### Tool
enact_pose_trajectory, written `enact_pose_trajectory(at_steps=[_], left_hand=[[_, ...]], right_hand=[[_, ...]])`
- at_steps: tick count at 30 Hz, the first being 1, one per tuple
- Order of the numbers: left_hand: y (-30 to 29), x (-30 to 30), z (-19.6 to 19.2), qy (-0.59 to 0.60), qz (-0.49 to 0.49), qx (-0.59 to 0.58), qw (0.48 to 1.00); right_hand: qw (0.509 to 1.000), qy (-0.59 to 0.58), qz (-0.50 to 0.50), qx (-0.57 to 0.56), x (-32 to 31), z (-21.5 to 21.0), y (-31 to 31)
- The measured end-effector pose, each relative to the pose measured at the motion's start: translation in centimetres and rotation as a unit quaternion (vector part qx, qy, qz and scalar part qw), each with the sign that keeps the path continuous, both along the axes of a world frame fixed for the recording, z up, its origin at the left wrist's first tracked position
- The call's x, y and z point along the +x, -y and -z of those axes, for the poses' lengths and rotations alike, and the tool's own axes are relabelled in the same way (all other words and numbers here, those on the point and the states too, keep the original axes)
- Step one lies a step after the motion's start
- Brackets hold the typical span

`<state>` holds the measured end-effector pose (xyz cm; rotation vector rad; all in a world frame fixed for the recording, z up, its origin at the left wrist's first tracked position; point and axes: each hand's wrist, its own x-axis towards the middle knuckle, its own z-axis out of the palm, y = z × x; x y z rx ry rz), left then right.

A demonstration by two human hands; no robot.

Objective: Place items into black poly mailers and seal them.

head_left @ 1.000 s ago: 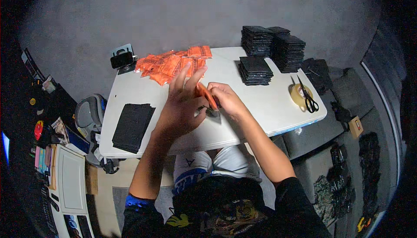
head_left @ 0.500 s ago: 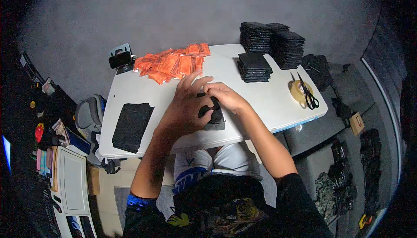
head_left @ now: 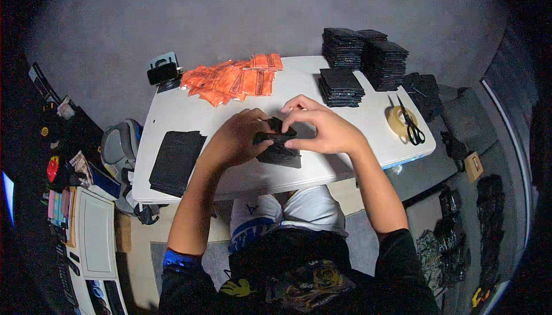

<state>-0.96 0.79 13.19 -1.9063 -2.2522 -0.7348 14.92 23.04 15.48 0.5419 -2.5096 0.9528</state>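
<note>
White and rectangular, the table [head_left: 172, 113] stood on a grey floor and filled the middle of the view as you sat at its near edge. Closest to you, both of your hands met over a small black pouch [head_left: 278, 148] lying on the near half of the tabletop. Your left hand [head_left: 237, 139] curled around the pouch's left end, fingers closed on the black material. Your right hand [head_left: 322, 131] arched over its right end, the thumb and fingertips pinching the upper flap while the other fingers stayed spread; whether anything sat inside the pouch could not be told.

To your left, near the table's front corner, lay a flat stack of black pieces [head_left: 175, 155]. To your right, close to the table's right edge, a roll of tape [head_left: 398, 120] rested with black-handled scissors [head_left: 411, 126] lying across it.

Farther back, a loose heap of orange packets [head_left: 233, 79] spread across the rear left of the table, with a small black device [head_left: 163, 72] just beside it at the far left corner. At the rear right stood a low pile of black pouches [head_left: 341, 85], and behind it taller stacks of black pouches [head_left: 365, 53] at the far edge.
</note>
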Motion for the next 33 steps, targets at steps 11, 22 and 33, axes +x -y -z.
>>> enact_pose_trajectory(at_steps=[11, 22, 33], left_hand=[[2.1, -1.3, -1.8, 0.183, -0.054, 0.029, 0.981], [1.6, -0.4, -3.1, 0.049, 0.045, 0.049, 0.997], [1.7, -0.4, -2.6, 0.172, 0.033, 0.047, 0.983]], right_hand=[[0.993, 0.028, 0.031, 0.110, 0.6, -1.8, -1.9], [0.994, -0.014, -0.001, 0.111, 0.2, -2.6, -3.1], [0.995, 0.041, 0.018, 0.088, 0.8, -2.9, -2.7]])
